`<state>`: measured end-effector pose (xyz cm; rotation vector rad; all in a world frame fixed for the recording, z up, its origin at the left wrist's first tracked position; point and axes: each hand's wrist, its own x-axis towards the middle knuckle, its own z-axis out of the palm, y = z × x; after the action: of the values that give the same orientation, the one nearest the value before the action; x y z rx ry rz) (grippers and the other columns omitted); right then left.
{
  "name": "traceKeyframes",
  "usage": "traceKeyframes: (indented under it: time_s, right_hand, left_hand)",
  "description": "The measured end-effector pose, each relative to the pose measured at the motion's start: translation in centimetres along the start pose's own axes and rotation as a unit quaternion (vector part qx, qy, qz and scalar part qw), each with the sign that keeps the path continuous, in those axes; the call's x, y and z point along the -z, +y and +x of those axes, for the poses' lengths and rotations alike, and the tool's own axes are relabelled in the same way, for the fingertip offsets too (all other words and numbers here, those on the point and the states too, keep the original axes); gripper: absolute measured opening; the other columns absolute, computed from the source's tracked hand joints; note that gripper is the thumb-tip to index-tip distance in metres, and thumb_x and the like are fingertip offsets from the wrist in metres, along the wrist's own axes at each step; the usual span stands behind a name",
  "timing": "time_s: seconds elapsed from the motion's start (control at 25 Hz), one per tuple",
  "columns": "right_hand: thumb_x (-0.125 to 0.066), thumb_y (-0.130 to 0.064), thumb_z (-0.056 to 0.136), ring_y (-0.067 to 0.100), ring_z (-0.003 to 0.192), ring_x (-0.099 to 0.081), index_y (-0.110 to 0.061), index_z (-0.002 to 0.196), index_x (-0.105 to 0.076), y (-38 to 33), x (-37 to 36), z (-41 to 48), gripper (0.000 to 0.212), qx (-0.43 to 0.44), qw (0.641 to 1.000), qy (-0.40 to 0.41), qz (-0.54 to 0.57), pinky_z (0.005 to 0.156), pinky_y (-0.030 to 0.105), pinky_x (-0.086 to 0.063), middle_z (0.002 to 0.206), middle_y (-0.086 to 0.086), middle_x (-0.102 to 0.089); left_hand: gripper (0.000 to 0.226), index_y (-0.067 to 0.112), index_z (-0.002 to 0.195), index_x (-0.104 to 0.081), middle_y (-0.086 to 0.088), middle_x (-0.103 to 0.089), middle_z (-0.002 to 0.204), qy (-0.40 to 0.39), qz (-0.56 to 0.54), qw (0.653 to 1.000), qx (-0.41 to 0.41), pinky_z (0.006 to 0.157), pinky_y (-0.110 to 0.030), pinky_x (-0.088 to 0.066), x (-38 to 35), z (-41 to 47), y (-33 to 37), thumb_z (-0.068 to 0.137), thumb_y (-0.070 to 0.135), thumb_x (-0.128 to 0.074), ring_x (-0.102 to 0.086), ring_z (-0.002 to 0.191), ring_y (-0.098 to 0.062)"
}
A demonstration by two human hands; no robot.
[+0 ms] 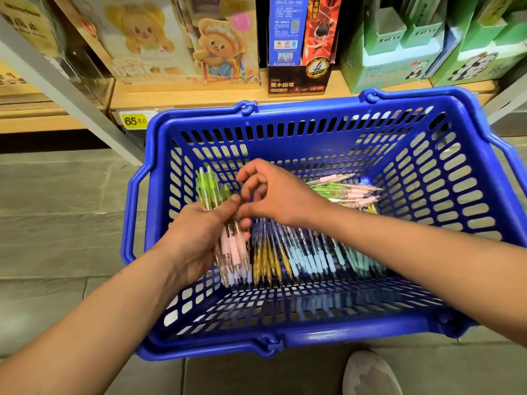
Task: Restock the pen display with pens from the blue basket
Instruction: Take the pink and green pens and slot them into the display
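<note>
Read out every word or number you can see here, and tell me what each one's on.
"65 50": yellow price tag on the shelf edge.
"黑木铅笔": black pencil box.
Blue box, bear boxes, green panda boxes: print too small or blurred.

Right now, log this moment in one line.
stage: gathering | left hand: grips pen bundle | right hand: at bundle, hold unclear | blue basket: loose pens inside
</note>
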<state>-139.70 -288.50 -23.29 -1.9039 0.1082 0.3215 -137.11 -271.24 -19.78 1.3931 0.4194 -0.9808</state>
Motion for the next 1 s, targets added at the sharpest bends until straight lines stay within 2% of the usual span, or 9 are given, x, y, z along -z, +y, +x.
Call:
traceKeyframes:
  time_s: [0.12,0.2,0.28,0.36,0.52,0.64,0.76,0.88,1.0]
  right_hand:
    - [-0.08,-0.035,0.083,-0.002,0.081,-0.065,-0.029,0.112,-0.062,2.6,2.5,1.2,0.035,-0.084,0.987,-0.104,-0.093,0.074,0.02,-0.049,0.095,-0.012,-0.069]
    - [-0.076,-0.029,0.087,0.007,0.091,-0.065,-0.024,0.112,-0.064,5.4,4.0,1.2,0.028,-0.119,0.959,-0.113,-0.233,0.088,0.026,-0.051,0.098,-0.012,-0.067]
    - [-0.071,-0.014,0.09,0.013,0.093,-0.064,-0.02,0.111,-0.064,8.3,5.3,0.3,0.023,-0.14,0.889,-0.112,-0.421,0.089,0.027,-0.054,0.106,-0.004,-0.067]
    - [-0.065,-0.004,0.092,0.019,0.095,-0.068,-0.016,0.114,-0.065,10.3,6.5,-0.7,0.025,-0.167,0.82,-0.121,-0.534,0.087,0.03,-0.059,0.11,0.003,-0.068]
    - [-0.062,0.0,0.093,0.023,0.1,-0.069,-0.013,0.118,-0.063,11.1,7.9,-1.5,0.028,-0.184,0.775,-0.145,-0.587,0.088,0.036,-0.06,0.111,0.005,-0.067]
    - [-0.06,0.001,0.093,0.028,0.097,-0.067,-0.012,0.116,-0.063,10.1,8.0,-0.8,0.027,-0.176,0.751,-0.155,-0.617,0.079,0.036,-0.057,0.113,0.006,-0.068]
    - [-0.057,-0.002,0.095,0.024,0.082,-0.06,-0.017,0.109,-0.065,7.7,8.1,0.3,0.022,-0.137,0.78,-0.126,-0.597,0.067,0.032,-0.047,0.107,0.004,-0.068]
    - [-0.057,-0.01,0.098,0.011,0.074,-0.059,-0.024,0.104,-0.066,4.6,6.5,1.0,0.017,-0.059,0.858,-0.075,-0.504,0.068,0.029,-0.049,0.09,-0.007,-0.062]
    - [-0.062,-0.021,0.098,-0.004,0.068,-0.057,-0.03,0.103,-0.067,1.3,3.1,1.0,0.011,-0.059,0.951,-0.039,-0.302,0.058,0.015,-0.043,0.081,-0.016,-0.062]
  left_hand:
    - [0.027,-0.007,0.106,-0.07,-0.013,-0.073,0.074,0.02,0.037,0.999,0.012,0.05,-0.029,-0.059,0.1,0.1,-0.2,0.095,0.017,-0.065,-0.068,0.059,-0.02]
    - [0.025,-0.006,0.103,-0.073,-0.013,-0.073,0.072,0.024,0.05,0.998,0.021,0.048,-0.028,-0.058,0.3,0.2,-0.2,0.092,0.016,-0.069,-0.067,0.058,-0.02]
    - [0.027,-0.007,0.105,-0.073,-0.013,-0.073,0.072,0.016,0.048,0.998,0.031,0.049,-0.029,-0.058,0.4,0.2,-0.2,0.09,0.015,-0.071,-0.067,0.057,-0.02]
    - [0.034,-0.007,0.109,-0.071,-0.013,-0.073,0.072,0.007,0.043,0.998,0.035,0.049,-0.029,-0.058,0.4,0.3,-0.1,0.085,0.017,-0.074,-0.067,0.057,-0.02]
    - [0.053,-0.005,0.117,-0.066,-0.009,-0.071,0.07,0.007,0.04,0.998,0.037,0.048,-0.029,-0.058,0.1,0.7,-0.1,0.075,0.024,-0.082,-0.067,0.056,-0.018]
    - [0.042,0.003,0.107,-0.063,-0.004,-0.065,0.064,0.011,0.035,0.999,0.03,0.049,-0.028,-0.057,0.2,1.1,-0.4,0.081,0.031,-0.081,-0.063,0.054,-0.017]
    - [0.034,0.004,0.103,-0.063,-0.005,-0.069,0.07,0.033,0.001,0.999,0.015,0.055,-0.029,-0.06,0.3,1.5,-0.7,0.089,0.032,-0.075,-0.068,0.059,-0.019]
    - [0.034,0.001,0.116,-0.064,-0.009,-0.081,0.094,0.053,-0.008,0.999,-0.005,0.063,-0.033,-0.063,0.0,1.9,-0.9,0.095,0.028,-0.069,-0.079,0.083,-0.023]
    - [0.031,0.0,0.117,-0.062,-0.012,-0.08,0.1,0.058,-0.017,0.998,-0.018,0.065,-0.036,-0.064,-0.1,2.0,-1.0,0.099,0.025,-0.065,-0.079,0.09,-0.025]
